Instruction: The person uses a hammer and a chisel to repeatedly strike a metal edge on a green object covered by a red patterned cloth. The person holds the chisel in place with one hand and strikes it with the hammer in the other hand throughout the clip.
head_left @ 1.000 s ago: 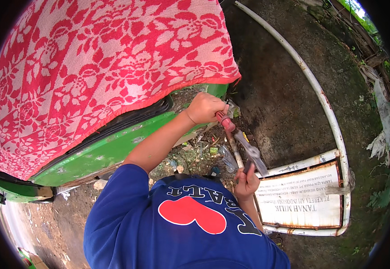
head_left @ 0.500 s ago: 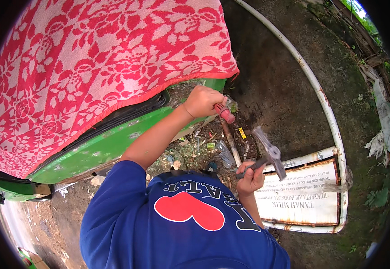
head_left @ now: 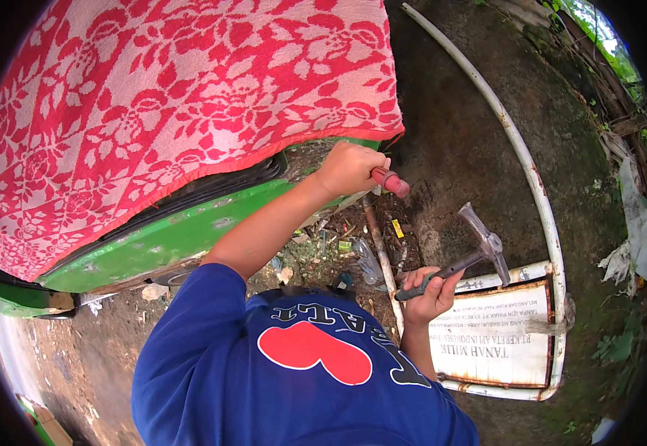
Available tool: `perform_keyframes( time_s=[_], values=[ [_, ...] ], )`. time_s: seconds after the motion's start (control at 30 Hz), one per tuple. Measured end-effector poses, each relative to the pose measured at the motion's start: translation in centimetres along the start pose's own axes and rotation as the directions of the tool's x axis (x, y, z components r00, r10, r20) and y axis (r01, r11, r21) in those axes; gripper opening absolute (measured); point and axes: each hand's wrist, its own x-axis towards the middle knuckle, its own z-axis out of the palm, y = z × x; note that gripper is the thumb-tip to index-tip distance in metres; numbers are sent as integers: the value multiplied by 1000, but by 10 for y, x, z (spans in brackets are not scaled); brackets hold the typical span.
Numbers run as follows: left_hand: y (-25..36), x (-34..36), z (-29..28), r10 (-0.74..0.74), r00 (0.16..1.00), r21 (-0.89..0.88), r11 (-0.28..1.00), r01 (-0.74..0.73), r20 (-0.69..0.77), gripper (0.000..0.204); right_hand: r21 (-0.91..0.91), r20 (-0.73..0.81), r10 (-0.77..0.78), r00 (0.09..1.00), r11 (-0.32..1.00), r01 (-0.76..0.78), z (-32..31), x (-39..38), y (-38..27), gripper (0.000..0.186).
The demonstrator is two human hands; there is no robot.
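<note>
My left hand (head_left: 349,169) is closed around a red-handled tool (head_left: 389,180) near the rusty, scraped edge of the green metal panel (head_left: 145,239); what the tool's far end touches is hidden. My right hand (head_left: 430,291) grips a hammer (head_left: 480,249) by its dark handle, the metal head held up and to the right, apart from the red handle. A red and pink floral cloth (head_left: 197,89) lies over the green body above my left hand.
A bent, rusty white pipe frame (head_left: 527,172) with a white sign (head_left: 491,364) lies on the dark ground at the right. Small litter and a clear plastic piece (head_left: 367,260) lie between my hands. Plants and torn white sheeting (head_left: 636,223) line the right edge.
The hammer has swung away from the red handle, rightward, and its head has turned. My left hand still holds the red tool, and has shifted slightly right in the picture along with the background.
</note>
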Motion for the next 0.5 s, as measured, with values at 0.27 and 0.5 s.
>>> perform_keyframes(
  time_s=[0.27,0.5],
  values=[
    [-4,6,11,-76,997,-2,997,76,-31,10,99,-49,24,999,995,-19,7,8,-1,53],
    [-1,13,14,-138,990,23,990,138,34,12,-106,17,189,982,977,-186,-2,23,0,53]
  ],
)
